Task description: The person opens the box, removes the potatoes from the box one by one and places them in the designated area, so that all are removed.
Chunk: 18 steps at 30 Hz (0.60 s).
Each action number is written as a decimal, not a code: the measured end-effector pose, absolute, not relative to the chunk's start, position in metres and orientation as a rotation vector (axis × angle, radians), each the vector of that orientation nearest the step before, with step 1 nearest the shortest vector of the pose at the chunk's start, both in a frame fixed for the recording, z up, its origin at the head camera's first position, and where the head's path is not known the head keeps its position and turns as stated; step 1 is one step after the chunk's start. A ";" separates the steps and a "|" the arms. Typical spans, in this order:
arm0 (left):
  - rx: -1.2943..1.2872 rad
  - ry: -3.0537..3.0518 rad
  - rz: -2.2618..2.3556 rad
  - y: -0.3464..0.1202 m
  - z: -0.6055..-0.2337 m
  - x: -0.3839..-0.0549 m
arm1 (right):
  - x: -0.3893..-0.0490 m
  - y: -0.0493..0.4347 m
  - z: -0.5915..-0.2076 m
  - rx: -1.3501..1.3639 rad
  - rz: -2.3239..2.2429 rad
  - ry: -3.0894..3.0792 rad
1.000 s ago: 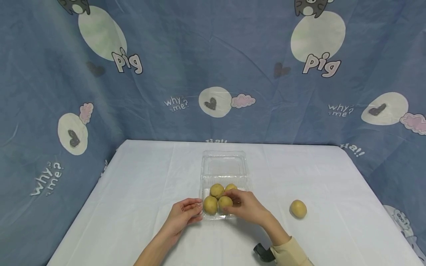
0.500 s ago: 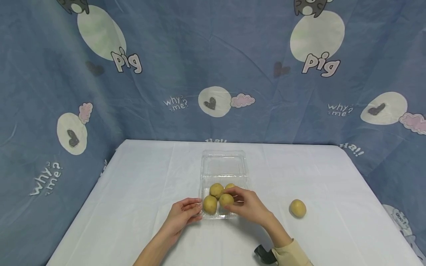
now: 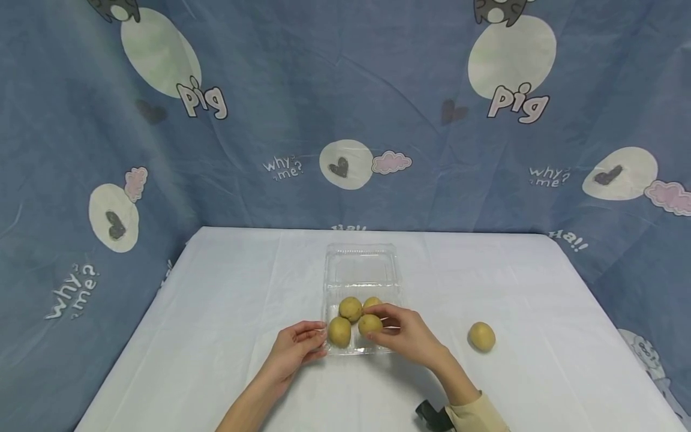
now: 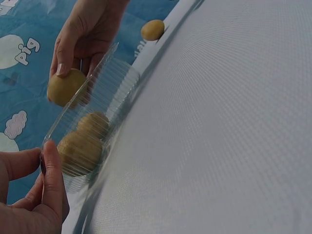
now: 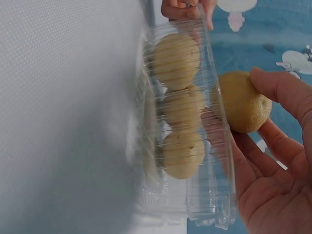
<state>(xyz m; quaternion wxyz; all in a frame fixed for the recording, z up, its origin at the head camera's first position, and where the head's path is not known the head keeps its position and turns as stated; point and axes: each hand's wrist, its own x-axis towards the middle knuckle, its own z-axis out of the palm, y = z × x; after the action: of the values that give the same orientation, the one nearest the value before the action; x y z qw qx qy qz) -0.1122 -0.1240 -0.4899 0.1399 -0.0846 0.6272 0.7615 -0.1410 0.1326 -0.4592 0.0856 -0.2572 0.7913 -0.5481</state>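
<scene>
A clear plastic clamshell box (image 3: 363,264) lies with its lid folded back, away from me. Inside its near half sit three round yellow fruits (image 5: 176,61), seen through the ribbed wall in the right wrist view. My left hand (image 3: 294,353) pinches the box's left rim between thumb and fingers, plain in the left wrist view. My right hand (image 3: 408,335) grips another round yellow fruit (image 5: 243,101) between thumb and fingers. This fruit is at rim height over the box's near right part, above the floor of the box. The exact kind of fruit is unclear.
One more yellow fruit (image 3: 481,336) lies on the white tablecloth (image 3: 540,384) to the right of the box. A dark device (image 3: 434,415) shows at my right wrist. A blue printed curtain (image 3: 345,72) hangs behind the table and along its sides.
My right hand has lifted its fruit slightly and shifted it to the right, away from the other fruits in the box. My left hand keeps its place on the rim.
</scene>
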 end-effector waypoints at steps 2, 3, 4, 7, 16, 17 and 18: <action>-0.244 1.812 2.201 -0.124 -0.490 -0.112 | -0.140 0.135 -0.457 -0.764 -1.652 2.342; -0.244 1.813 2.199 -0.124 -0.490 -0.112 | -0.139 0.135 -0.457 -0.760 -1.660 2.337; -0.244 1.814 2.198 -0.124 -0.490 -0.112 | -0.138 0.136 -0.456 -0.758 -1.666 2.332; -0.243 1.814 2.196 -0.124 -0.490 -0.113 | -0.135 0.136 -0.452 -0.742 -1.670 2.334; -0.232 1.806 2.191 -0.124 -0.489 -0.113 | -0.133 0.143 -0.455 -0.703 -1.652 2.362; -0.231 1.803 2.192 -0.125 -0.489 -0.113 | -0.132 0.143 -0.455 -0.699 -1.649 2.364; -0.231 1.800 2.194 -0.125 -0.489 -0.113 | -0.132 0.144 -0.454 -0.688 -1.647 2.367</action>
<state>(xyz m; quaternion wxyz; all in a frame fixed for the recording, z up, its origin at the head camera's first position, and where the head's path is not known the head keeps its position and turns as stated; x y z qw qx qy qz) -0.1125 -0.1249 -0.4890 0.1466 -0.0803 0.6254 0.7622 -0.1315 0.1438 -0.4544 0.0887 -0.2311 0.7953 -0.5534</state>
